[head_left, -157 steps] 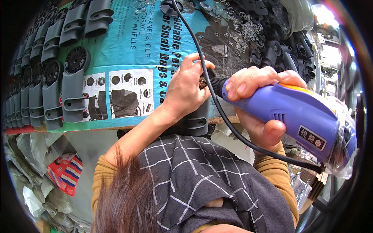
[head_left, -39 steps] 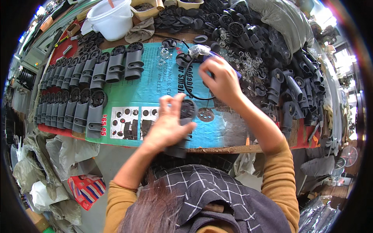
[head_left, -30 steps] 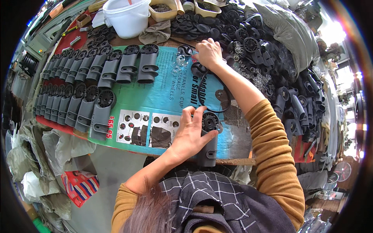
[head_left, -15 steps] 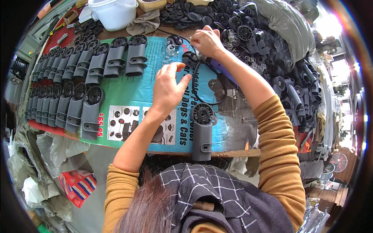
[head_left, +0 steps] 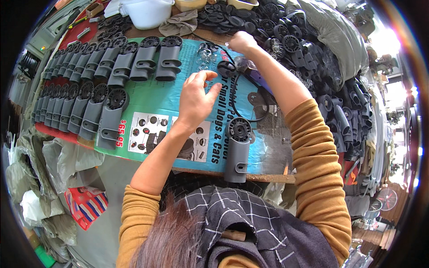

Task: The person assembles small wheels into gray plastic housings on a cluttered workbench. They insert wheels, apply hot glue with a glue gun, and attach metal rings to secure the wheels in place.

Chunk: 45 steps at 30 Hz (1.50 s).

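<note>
My left hand [head_left: 199, 96] hovers over the printed sheet [head_left: 187, 87], fingers slightly bent and thumb apart, holding nothing. Farther off, my right hand [head_left: 242, 43] has its fingers curled in beside the black cord [head_left: 230, 56]; whatever they hold is hidden. A round black part [head_left: 226, 68] lies between the hands, next to a crumpled clear plastic piece [head_left: 242, 64]. Small metal springs [head_left: 207, 52] are piled beyond my left hand. Below my right forearm rests a purple elongated object [head_left: 262, 81], partly covered. Near the front edge stands a grey plastic housing [head_left: 237, 154] with a round black ribbed disc [head_left: 239, 129].
Two rows of similar grey housings [head_left: 167, 62] stand at the left. Black discs and grey parts [head_left: 290, 43] heap up at the back right, beside a grey plastic bag [head_left: 328, 40]. At the back are a white bucket [head_left: 147, 13] and a cloth [head_left: 178, 23].
The whole view has shifted, with the table sitting slightly higher and farther right. My right hand has turned, so its fingers show less. My left hand keeps its bent, spread shape.
</note>
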Tool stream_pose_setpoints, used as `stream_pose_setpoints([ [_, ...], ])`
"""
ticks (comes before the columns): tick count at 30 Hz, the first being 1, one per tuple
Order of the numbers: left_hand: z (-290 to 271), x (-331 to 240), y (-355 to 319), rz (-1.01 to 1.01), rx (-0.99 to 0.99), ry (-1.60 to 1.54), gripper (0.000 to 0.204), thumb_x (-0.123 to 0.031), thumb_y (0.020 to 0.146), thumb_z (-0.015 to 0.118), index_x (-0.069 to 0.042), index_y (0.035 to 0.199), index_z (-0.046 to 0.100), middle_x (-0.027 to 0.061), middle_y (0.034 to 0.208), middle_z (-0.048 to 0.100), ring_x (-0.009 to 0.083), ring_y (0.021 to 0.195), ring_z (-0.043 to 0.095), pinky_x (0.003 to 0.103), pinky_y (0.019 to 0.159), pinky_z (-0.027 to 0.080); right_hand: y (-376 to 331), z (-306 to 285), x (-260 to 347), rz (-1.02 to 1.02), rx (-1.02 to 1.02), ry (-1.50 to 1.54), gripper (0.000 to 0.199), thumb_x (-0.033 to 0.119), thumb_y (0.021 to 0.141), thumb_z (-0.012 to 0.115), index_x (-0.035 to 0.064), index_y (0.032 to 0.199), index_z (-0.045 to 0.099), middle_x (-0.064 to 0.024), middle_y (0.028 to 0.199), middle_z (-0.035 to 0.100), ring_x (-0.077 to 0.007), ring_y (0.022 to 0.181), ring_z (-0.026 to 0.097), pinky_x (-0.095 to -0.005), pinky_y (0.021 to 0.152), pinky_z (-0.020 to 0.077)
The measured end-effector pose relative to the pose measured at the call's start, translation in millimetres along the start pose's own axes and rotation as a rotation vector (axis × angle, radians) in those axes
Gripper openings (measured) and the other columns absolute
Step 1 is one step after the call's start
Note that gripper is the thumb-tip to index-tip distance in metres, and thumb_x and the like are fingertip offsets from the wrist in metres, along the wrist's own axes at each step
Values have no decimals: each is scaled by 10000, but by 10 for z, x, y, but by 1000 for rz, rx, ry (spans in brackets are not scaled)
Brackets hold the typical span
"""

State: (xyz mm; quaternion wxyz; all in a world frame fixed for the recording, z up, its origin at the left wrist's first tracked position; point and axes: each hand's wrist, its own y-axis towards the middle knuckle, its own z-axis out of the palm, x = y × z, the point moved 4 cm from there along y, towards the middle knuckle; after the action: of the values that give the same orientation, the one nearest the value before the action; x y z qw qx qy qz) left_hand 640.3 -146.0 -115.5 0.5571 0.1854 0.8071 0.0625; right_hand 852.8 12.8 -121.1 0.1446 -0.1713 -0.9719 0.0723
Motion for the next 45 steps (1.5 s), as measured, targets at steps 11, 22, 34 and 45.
stream_pose_setpoints([
  [11,-89,98,84,-57,-31,-89,316,-193,859,713,-14,1112,652,92,1014,666,170,846,585,314,802,493,-277,-109,-168,-353,-63,142,238,328,792,644,193,947,766,-57,949,729,-263,902,674,-432,868,381],
  [22,-114,39,63,-10,-19,-18,325,-180,834,712,-24,1111,641,142,1043,650,258,910,611,361,825,499,-576,-109,92,-427,-292,-215,214,295,828,584,181,878,758,-56,930,720,-236,1018,604,-446,897,360],
  [34,-238,-78,-300,-74,114,-23,453,-295,799,752,-5,1129,642,157,1075,633,271,964,590,375,864,481,-1113,-323,181,-713,-381,318,278,255,769,722,61,965,687,-111,833,691,-306,761,671,-380,704,530],
  [45,444,-219,-660,-27,547,165,843,-559,794,704,19,1364,475,178,1226,573,323,1163,506,422,1012,390,-2470,92,-1211,-281,-169,467,183,93,837,662,32,1010,663,-97,859,659,-218,753,642,-328,713,517],
])
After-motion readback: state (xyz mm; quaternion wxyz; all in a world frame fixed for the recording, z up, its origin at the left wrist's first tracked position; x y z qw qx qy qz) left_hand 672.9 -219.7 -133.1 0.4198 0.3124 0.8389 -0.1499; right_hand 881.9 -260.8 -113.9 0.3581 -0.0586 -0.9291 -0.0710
